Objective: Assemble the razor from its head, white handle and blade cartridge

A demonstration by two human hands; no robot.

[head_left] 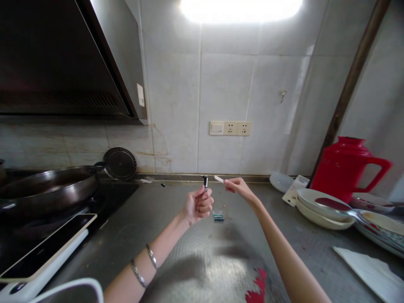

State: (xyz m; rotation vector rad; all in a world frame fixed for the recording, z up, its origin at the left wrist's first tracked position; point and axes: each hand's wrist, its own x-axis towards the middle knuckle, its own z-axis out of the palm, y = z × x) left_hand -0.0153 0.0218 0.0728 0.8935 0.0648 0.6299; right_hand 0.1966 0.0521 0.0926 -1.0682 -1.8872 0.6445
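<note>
My left hand (198, 206) is closed around a slim black and silver razor handle (205, 182), which points upward from the fist. To its right, my right hand (238, 187) pinches a short white stick (218, 179) whose tip points left toward the handle. The stick and the handle are apart. Below and between the hands, a small teal and dark razor cartridge (218, 217) lies on the metal counter (176, 261). What exactly the white stick is, I cannot make out.
On the left are a pan (50, 185) on the stove and a phone (47, 248) on a white stand. A red thermos jug (342, 168), stacked dishes (325, 208) and a white paper (372, 269) are at right. Wall sockets (230, 128) sit behind.
</note>
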